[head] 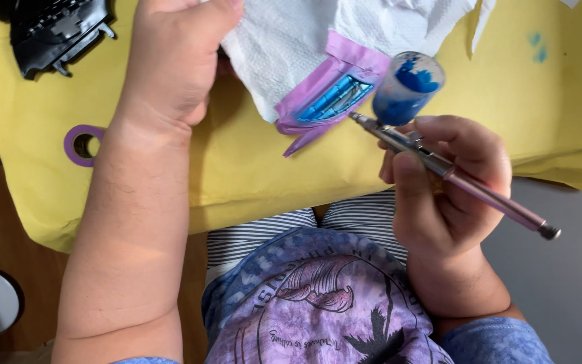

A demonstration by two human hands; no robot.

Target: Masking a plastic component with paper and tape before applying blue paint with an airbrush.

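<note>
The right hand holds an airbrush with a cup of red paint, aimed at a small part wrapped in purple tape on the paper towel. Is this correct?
Not quite. In the head view, the paint in the cup of the airbrush is blue, not red. The rest stands: the right hand holds it, aimed at the purple-taped part on the paper towel.

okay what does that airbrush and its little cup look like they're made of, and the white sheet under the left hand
Airbrush: metal by the look, shiny silver with glints, rear part pinkish. Its cup: seemingly translucent plastic or glass, blue paint showing through. White sheet: likely paper towel, with an embossed, crinkled, matte surface.
</note>
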